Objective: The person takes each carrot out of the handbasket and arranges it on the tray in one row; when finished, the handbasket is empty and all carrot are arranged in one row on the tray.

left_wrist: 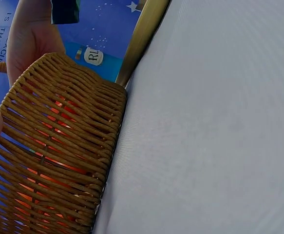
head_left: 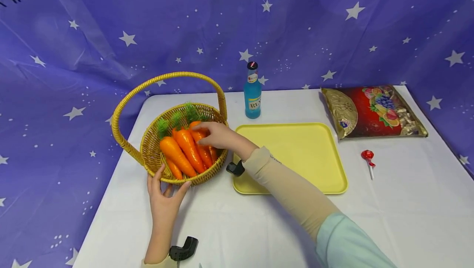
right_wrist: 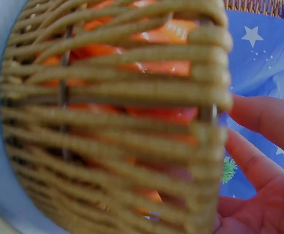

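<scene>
A round woven basket (head_left: 207, 175) with a tall arched handle (head_left: 168, 77) stands at the left of the table. Several orange carrots (head_left: 189, 149) with green tops lie in it. My left hand (head_left: 163, 196) holds the basket's near left rim, its thumb along the outside of the weave. From the right, my right hand (head_left: 218, 136) reaches over the rim, with thumb and fingers around the upper part of a carrot (head_left: 198, 135). In the right wrist view the weave hides most of its fingertips. The left wrist view shows the basket's woven side (left_wrist: 59, 146) close up.
A yellow tray (head_left: 303, 153) lies right of the basket, under my right forearm. Behind it stands a blue bottle (head_left: 252, 95). A red and gold candy bag (head_left: 374, 112) lies at the back right, and a red lollipop (head_left: 368, 155) in front of it. A starry purple cloth hangs behind.
</scene>
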`<state>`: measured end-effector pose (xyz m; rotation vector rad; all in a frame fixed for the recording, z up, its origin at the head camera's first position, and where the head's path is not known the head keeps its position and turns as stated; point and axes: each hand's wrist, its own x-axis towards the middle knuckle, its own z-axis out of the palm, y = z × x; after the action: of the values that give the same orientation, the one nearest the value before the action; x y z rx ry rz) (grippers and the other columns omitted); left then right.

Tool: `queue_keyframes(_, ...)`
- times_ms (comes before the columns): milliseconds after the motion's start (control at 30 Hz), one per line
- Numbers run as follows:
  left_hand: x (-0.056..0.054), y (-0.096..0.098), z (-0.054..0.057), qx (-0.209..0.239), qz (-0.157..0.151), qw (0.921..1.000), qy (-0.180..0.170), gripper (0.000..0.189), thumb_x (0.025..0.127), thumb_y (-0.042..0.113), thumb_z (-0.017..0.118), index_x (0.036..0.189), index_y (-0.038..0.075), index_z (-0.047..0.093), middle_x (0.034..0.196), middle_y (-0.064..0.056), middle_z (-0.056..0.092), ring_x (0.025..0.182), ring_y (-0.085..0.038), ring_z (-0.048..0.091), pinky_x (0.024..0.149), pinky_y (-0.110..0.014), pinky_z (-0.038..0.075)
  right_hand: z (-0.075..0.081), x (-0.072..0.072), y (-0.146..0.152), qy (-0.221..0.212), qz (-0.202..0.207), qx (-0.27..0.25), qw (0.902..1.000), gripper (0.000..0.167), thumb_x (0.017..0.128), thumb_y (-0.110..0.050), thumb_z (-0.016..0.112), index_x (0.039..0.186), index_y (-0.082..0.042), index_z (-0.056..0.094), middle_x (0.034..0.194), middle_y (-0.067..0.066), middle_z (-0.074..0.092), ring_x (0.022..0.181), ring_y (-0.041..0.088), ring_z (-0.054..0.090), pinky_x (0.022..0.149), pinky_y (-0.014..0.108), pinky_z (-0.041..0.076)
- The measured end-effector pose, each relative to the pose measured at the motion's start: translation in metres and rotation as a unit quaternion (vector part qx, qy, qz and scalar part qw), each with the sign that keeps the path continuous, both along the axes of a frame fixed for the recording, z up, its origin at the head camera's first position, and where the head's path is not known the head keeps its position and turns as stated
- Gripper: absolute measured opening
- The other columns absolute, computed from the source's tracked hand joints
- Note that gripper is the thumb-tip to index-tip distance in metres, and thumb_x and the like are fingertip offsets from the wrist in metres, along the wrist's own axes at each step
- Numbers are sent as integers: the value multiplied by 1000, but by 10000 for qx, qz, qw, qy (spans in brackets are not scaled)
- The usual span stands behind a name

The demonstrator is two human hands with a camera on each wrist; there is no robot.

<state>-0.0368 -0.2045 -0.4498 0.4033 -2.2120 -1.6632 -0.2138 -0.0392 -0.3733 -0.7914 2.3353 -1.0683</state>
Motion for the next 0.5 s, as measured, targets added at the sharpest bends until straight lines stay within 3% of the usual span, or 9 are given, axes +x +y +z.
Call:
queue_keyframes(267,2,0,0,216,-25,9998,-17,82,78,7,81,147,17,38,159,2,0,140,-26,22,97,-12,38,-8,4,-15,-209,446,-133,9987,46,94,-18,64,138,-22,55,141,2,50,110,16,53,82,26,47)
queue_keyframes(500,0,1,-1,216,-42,9998,40,82,78,8,81,147,19,39,159,3,0,140,-24,22,95,-9,37,-14,9,-19,-130,272,-244,9992,45,93,-12,64,136,-24,57,138,2,52,79,15,52,66,22,47)
